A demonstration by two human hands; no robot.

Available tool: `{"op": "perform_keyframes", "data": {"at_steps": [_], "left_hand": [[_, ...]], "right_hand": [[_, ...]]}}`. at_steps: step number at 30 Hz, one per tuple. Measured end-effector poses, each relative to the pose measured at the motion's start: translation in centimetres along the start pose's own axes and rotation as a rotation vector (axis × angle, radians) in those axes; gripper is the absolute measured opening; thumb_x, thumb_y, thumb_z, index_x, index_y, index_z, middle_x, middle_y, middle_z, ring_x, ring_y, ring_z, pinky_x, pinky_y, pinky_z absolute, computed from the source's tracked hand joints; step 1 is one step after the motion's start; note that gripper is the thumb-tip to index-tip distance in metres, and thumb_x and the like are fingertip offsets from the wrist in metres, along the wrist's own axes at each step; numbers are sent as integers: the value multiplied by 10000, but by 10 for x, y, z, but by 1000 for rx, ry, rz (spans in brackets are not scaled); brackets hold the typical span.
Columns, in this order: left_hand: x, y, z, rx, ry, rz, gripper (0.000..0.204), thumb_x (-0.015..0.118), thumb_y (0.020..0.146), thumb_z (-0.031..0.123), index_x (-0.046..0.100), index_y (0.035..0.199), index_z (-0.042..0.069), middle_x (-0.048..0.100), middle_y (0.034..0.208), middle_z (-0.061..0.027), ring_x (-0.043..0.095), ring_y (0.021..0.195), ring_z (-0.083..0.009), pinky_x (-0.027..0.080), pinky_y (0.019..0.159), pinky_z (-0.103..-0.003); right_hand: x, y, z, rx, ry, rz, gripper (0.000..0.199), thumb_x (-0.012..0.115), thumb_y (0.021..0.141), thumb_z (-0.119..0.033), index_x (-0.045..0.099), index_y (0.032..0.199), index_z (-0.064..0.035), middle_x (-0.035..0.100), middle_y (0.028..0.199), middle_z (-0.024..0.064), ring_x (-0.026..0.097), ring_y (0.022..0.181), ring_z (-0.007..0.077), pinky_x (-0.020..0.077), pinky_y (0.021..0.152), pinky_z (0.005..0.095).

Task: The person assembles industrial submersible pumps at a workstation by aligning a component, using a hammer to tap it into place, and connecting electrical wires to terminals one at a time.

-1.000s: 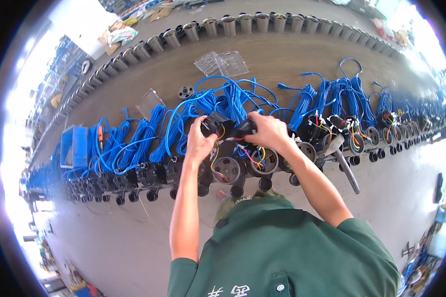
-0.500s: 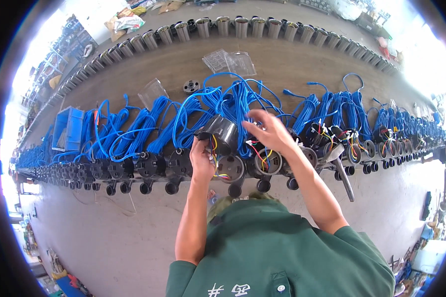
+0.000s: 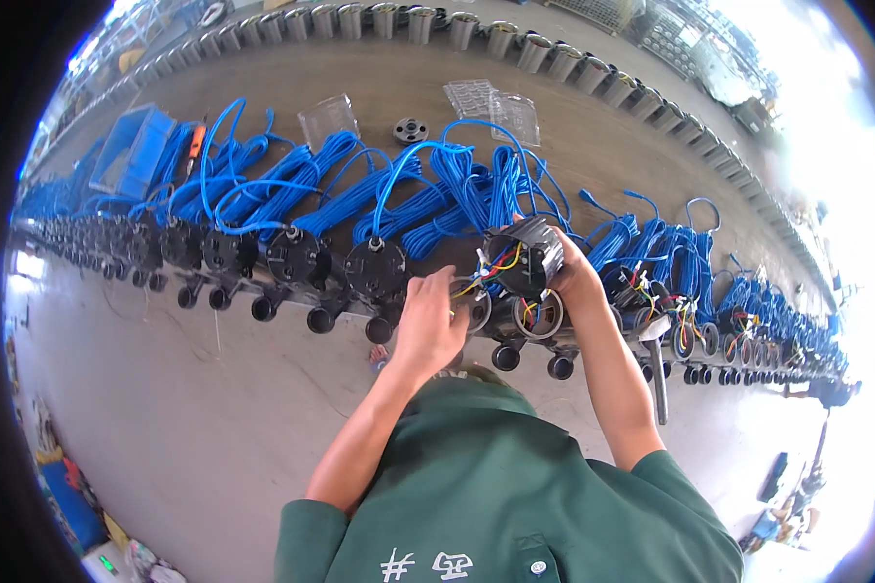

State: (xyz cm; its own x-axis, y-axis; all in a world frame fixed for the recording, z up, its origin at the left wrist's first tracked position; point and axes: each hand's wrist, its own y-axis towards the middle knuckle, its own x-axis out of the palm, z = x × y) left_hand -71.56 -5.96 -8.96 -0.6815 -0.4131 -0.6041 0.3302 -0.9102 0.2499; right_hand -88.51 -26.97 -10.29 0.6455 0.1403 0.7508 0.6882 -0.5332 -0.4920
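Black cap (image 3: 532, 264) with coloured wires (image 3: 502, 264), grasped by right hand (image 3: 578, 277), left hand (image 3: 428, 319) near the wires, its grip I cannot tell, blue cables (image 3: 355, 201) farther on counter (image 3: 603, 146)

The left grip (image 3: 430, 323) curls below the right grip (image 3: 576, 272).

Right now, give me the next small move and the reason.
Probably use the left hand to guide the coloured wires toward the open housing: they show exposed at the black cap, which the right hand holds tilted above the housings, and the left hand is close by.
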Motion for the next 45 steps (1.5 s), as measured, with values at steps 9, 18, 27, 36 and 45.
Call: {"op": "perform_keyframes", "data": {"at_steps": [9,18,27,36,45], "left_hand": [[12,-8,-6,-128,-14,205,331,618,889,7,712,1204,48,717,889,-161,593,681,-360,521,677,-387],[14,20,-14,-784,-998,-177,539,563,1062,468,724,908,-23,561,629,4,466,531,-68,322,470,-255],[4,20,-13,-237,-212,-244,323,821,794,360,766,803,42,652,702,-127,625,559,-281,514,581,-415],[38,-11,3,-301,97,226,828,885,708,318,499,1364,-8,513,1346,-206,566,1161,-424,493,952,-498],[61,-8,-21,-211,-208,144,859,845,731,185,404,1434,-37,579,1313,-234,547,1246,-445,431,1055,-488]], "right_hand": [[-22,4,-24,149,-226,140,267,544,1042,-217,733,1101,-37,777,976,69,747,811,188,625,691,359],[30,-8,6,53,-283,217,225,602,1009,-197,729,1077,-24,768,953,81,736,782,192,617,697,341],[50,-5,18,60,-786,247,309,666,1011,-326,743,945,-33,728,846,29,676,696,106,536,599,313],[47,-17,23,-9,-634,419,274,687,994,-320,720,895,-66,710,808,22,667,678,132,533,614,317],[51,-9,26,-56,-823,249,260,687,985,-306,739,949,-54,711,869,41,665,752,134,518,679,295]]}}
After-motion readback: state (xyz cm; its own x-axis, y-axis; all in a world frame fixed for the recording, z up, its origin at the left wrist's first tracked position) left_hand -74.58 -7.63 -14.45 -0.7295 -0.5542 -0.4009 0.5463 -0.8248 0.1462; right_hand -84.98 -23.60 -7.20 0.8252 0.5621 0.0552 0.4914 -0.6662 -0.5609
